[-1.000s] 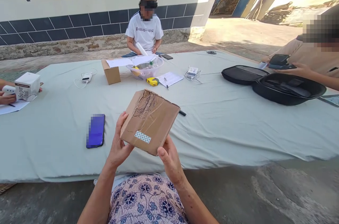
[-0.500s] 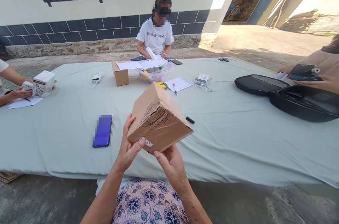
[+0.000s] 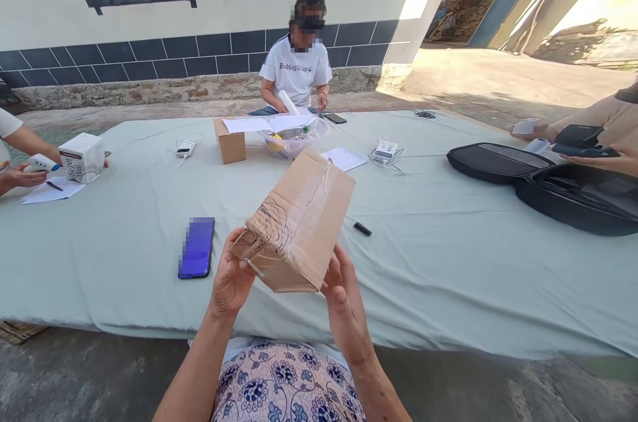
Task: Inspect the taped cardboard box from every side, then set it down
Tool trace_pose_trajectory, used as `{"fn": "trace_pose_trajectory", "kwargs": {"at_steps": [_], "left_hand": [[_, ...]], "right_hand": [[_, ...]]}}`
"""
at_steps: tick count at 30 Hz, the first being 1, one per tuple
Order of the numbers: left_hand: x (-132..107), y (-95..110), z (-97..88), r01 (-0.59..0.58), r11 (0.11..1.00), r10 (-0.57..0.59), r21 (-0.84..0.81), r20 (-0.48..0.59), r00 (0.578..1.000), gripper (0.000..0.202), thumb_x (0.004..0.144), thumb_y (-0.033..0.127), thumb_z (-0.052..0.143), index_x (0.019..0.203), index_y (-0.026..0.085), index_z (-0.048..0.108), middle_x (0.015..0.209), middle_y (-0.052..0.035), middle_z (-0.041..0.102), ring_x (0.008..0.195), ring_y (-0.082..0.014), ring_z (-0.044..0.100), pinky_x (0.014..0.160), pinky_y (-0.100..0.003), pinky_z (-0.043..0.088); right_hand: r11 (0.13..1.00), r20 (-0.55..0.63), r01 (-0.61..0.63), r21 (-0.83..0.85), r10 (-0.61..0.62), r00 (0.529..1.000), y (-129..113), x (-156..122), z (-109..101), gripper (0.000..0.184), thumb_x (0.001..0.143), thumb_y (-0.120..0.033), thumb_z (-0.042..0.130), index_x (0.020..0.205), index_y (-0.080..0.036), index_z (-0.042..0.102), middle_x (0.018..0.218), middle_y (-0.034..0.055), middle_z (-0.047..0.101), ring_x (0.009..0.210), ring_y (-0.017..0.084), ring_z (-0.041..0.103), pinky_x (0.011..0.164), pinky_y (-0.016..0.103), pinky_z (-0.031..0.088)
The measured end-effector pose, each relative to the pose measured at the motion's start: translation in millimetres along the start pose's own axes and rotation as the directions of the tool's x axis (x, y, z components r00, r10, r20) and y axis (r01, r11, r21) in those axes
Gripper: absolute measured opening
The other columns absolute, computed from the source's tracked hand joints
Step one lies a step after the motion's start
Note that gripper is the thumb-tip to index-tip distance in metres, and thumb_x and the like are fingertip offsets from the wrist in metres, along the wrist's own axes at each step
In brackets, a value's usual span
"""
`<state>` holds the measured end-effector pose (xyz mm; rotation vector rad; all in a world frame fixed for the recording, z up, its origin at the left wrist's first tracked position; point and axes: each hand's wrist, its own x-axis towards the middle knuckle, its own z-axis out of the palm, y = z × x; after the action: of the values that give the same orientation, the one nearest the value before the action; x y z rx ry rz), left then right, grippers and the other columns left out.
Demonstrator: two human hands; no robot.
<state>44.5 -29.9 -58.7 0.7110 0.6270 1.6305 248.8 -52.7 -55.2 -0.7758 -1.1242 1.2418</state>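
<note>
Outdoor yard with a tiled wall. Low table under pale green cloth carries a blue phone, a black marker and an open black case. The cardboard box, held above the near edge, has rotated, and its taped end now faces the wearer. Left hand grips the lower left corner. Right hand, fingers extended, holds the right side.

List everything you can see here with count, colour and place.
taped box: one, brown, held above the sheet
sheet: one, pale green, spread before the person
phone: one, blue, left of taped box
marker: one, black, right of taped box
small box: one, brown, far side
bowl: one, clear, beside small box
corded devices: two, white, far side
case: one, black, open, right
carton: one, white, far left
other people: three, far side and both edges
left hand: grips taped box's near end
right hand: holds its lower right corner
</note>
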Motion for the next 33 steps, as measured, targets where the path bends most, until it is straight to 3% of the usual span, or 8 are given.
{"fn": "trace_pose_trajectory", "kwargs": {"at_steps": [3,7,11,17,22,25,29,33], "left_hand": [[0,-2,0.8,0.059,0.995,-0.058,-0.080,0.022,0.998,0.056,0.062,0.023,0.088,0.115,0.031,0.073,0.115,-0.0022,0.075,0.099,-0.0198,0.069,0.078,-0.027,0.056],[3,-4,0.7,0.084,0.989,-0.085,-0.119,-0.002,0.996,0.054,0.061,0.014,0.088,0.111,0.028,0.074,0.104,-0.0007,0.076,0.090,-0.0155,0.069,0.074,-0.024,0.055],[8,-2,2.7,0.002,0.990,-0.021,-0.139,-0.130,0.991,0.055,0.070,0.025,0.089,0.121,0.030,0.071,0.120,-0.0019,0.075,0.101,-0.0166,0.070,0.085,-0.027,0.057],[8,-6,11.2,0.010,1.000,-0.010,0.005,-0.126,0.992,0.038,0.082,0.047,0.082,0.112,0.025,0.073,0.122,-0.0060,0.074,0.125,-0.0257,0.063,0.102,-0.038,0.054],[6,-8,12.1,0.033,0.997,-0.023,0.066,-0.144,0.989,0.051,0.078,0.052,0.083,0.121,0.027,0.070,0.130,-0.0073,0.072,0.137,-0.0299,0.056,0.108,-0.043,0.052],[5,-11,10.7,0.035,0.991,-0.019,0.127,-0.122,0.992,0.070,0.072,0.062,0.084,0.131,0.030,0.065,0.138,-0.0079,0.068,0.142,-0.0321,0.052,0.109,-0.046,0.051],[0,-17,8.8,-0.019,0.962,0.029,0.273,-0.034,0.999,0.096,0.058,0.078,0.083,0.138,0.028,0.061,0.138,-0.0120,0.066,0.144,-0.0400,0.047,0.109,-0.050,0.049],[-3,-19,5.5,-0.074,0.938,0.050,0.339,0.078,0.996,0.115,0.052,0.084,0.081,0.148,0.029,0.051,0.152,-0.0160,0.055,0.147,-0.0446,0.042,0.115,-0.056,0.043]], "right_hand": [[0.994,-0.068,-0.043,0.098,0.049,0.996,-14,5,-1,0.103,0.080,-0.087,0.058,0.164,-0.039,0.022,0.170,0.0086,0.036,0.156,0.038,0.037,0.111,0.053,0.051],[0.988,-0.112,-0.072,0.133,0.088,0.990,-23,2,6,0.096,0.087,-0.071,0.068,0.165,-0.036,0.023,0.165,0.0068,0.046,0.154,0.032,0.041,0.119,0.047,0.045],[0.991,-0.114,-0.049,0.122,0.063,0.991,-11,-8,24,0.095,0.089,-0.053,0.075,0.164,-0.037,0.021,0.153,0.0091,0.058,0.136,0.028,0.060,0.108,0.044,0.055],[0.998,-0.146,0.036,0.053,-0.028,0.989,18,-11,43,0.093,0.085,-0.041,0.081,0.159,-0.039,0.025,0.143,0.0100,0.059,0.105,0.021,0.070,0.083,0.037,0.063],[0.999,-0.172,0.003,0.054,0.007,0.985,29,-7,46,0.083,0.085,-0.039,0.078,0.154,-0.035,0.032,0.137,0.0099,0.060,0.096,0.019,0.070,0.076,0.034,0.062],[0.999,-0.191,-0.013,0.047,0.022,0.981,31,-6,46,0.083,0.083,-0.038,0.079,0.152,-0.032,0.034,0.132,0.0098,0.062,0.093,0.019,0.070,0.073,0.034,0.062],[0.999,-0.190,-0.018,0.033,0.024,0.982,30,-5,47,0.082,0.081,-0.035,0.079,0.151,-0.034,0.036,0.132,0.0083,0.062,0.093,0.019,0.069,0.071,0.033,0.061],[1.000,-0.237,0.007,-0.002,-0.007,0.971,30,-5,51,0.080,0.081,-0.030,0.077,0.150,-0.033,0.036,0.124,0.0067,0.065,0.091,0.018,0.070,0.068,0.031,0.059]]}}
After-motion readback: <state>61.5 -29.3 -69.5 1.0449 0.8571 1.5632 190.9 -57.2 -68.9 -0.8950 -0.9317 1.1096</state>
